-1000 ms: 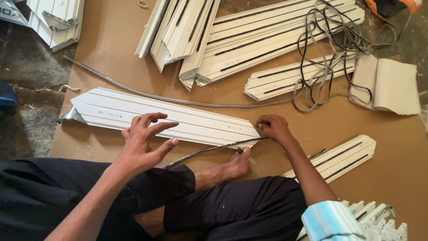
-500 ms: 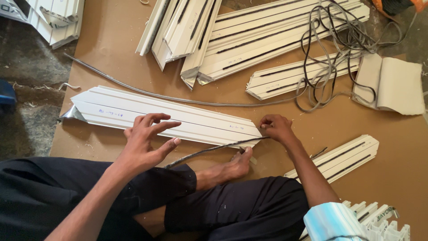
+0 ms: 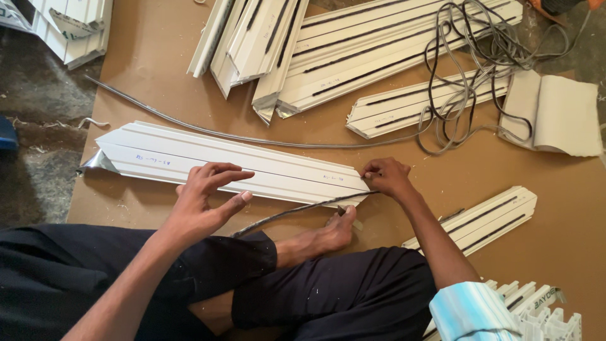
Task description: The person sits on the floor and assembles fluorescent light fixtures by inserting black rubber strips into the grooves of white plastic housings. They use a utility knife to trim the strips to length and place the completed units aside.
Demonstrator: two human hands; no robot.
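We are working on one long white profile (image 3: 227,165) lying across the brown board (image 3: 151,69) in front of us. Our left hand (image 3: 205,199) is resting on it, grip open with fingers spread. Our right hand (image 3: 386,177) is pinching one dark rubber strip (image 3: 297,211) at the profile's pointed end, grip closed on it. One bare foot (image 3: 328,235) is lying just below.

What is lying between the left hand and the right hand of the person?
In the head view, a white profile strip spans between the left hand and right hand, with a thin dark gasket strip along its near edge.
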